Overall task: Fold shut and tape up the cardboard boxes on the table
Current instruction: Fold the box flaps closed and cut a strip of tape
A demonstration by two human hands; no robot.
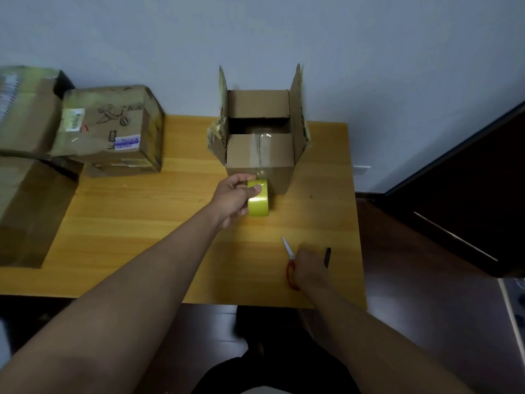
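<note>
Head view: open brown cardboard box [260,155] stands at the far edge of the wooden table [142,223], side flaps upright; left hand [234,199] grips a yellow-green tape roll [258,198] against its near wall, likely anchoring a strip. Right hand [309,270] curls over red-handled scissors [290,263] beside a black pen [327,256], probably readying a cut. Closed taped boxes [110,129] are piled left.

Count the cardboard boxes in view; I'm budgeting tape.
4: the open box mid-table by the tape roll, a labelled box left of it, two larger boxes at the left edge. Others may sit off-frame.
</note>
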